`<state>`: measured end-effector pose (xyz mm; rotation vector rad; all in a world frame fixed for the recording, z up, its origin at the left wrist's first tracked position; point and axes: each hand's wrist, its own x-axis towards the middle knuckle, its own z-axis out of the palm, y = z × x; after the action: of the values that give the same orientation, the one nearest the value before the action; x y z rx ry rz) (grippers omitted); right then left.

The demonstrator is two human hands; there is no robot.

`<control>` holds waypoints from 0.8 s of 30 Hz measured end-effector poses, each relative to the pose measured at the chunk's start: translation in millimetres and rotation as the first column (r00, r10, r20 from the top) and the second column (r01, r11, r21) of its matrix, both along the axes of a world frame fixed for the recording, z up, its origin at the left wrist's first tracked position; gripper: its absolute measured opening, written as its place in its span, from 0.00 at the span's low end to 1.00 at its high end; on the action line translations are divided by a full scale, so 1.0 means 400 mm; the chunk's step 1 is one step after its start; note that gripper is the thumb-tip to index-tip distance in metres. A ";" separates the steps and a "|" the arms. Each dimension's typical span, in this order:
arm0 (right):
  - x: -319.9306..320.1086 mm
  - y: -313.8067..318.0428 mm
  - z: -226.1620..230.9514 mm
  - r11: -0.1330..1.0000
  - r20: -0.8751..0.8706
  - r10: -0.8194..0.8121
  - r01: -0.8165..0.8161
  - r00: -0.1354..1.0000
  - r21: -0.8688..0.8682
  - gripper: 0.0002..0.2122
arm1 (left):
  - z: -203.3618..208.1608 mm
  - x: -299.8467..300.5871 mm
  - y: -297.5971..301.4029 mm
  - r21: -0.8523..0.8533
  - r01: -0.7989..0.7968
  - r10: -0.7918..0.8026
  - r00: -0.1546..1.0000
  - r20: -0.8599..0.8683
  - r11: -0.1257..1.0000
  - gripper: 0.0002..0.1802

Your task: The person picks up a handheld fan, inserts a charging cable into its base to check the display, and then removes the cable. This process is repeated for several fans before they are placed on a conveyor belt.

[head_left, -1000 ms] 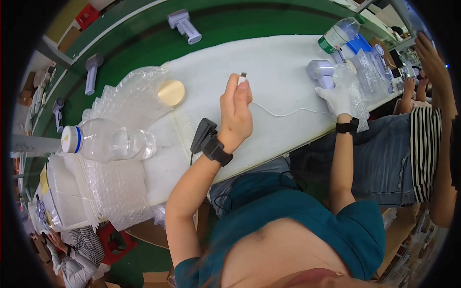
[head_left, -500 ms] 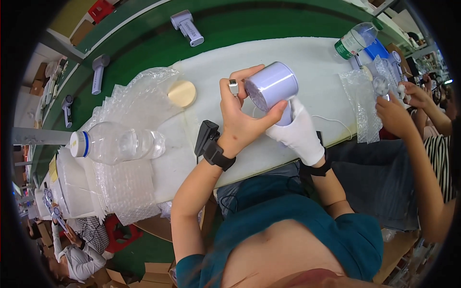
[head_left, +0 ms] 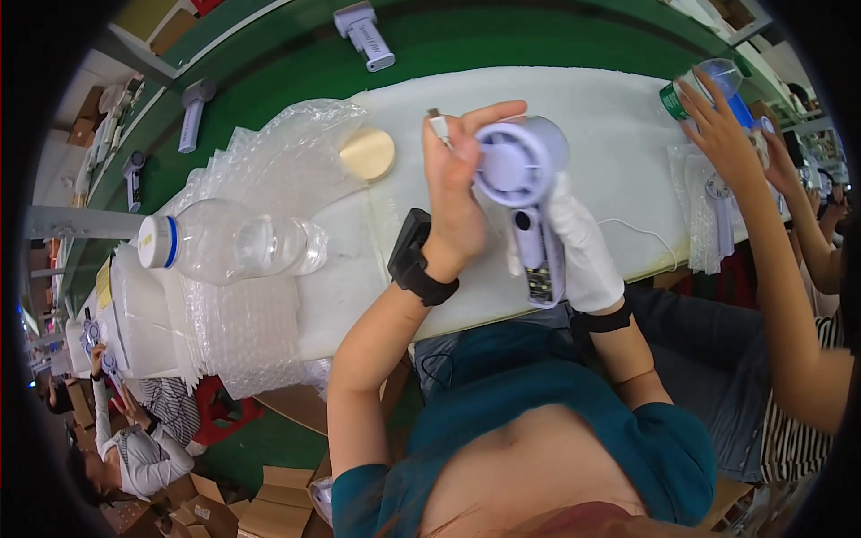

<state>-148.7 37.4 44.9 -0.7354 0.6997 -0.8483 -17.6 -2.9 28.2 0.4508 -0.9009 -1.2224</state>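
Observation:
A lavender handheld fan [head_left: 513, 164] is in front of me above the white table covering, its round grille turned toward me. My right hand [head_left: 587, 255], in a white glove, wraps around the handle from the right. The lower handle shows a dark button and a dark speckled panel. My left hand [head_left: 456, 199] is bare and wears a black wrist device [head_left: 414, 255]. It is closed beside the fan head, with a white USB plug [head_left: 439, 125] sticking up from its fingers. Whether the left fingertips touch the fan rim cannot be told.
A clear bottle [head_left: 220, 242] lies on bubble wrap [head_left: 238, 327] at the left, near a round cream disc [head_left: 368, 154]. Lavender fans [head_left: 366, 38] rest on the green surface beyond. A thin white cable [head_left: 641, 229] lies right. A co-worker's hand [head_left: 722, 130] grips a green-labelled bottle.
The fan has turned from showing its cylindrical side to showing its grille and handle. My left hand has shifted off its body. The co-worker's hand has moved to the green-labelled bottle.

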 end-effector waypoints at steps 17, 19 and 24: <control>0.017 0.035 0.072 0.995 -0.155 0.060 -0.071 0.986 -0.064 0.28 | -0.014 0.033 -0.012 -0.023 0.251 -0.247 0.928 -0.277 0.968 0.16; 0.010 0.035 0.071 0.994 -0.155 0.080 -0.091 0.985 -0.066 0.31 | -0.009 0.027 -0.011 0.003 0.244 -0.235 0.936 -0.261 0.970 0.16; 0.003 0.032 0.073 0.991 -0.137 0.133 -0.136 0.982 -0.012 0.34 | -0.025 0.023 -0.019 0.095 0.203 -0.183 0.964 -0.192 0.974 0.16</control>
<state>-147.6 50.2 73.9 -0.8563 0.7542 -0.6878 -8.5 -10.3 18.1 0.3399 -0.7330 -1.4748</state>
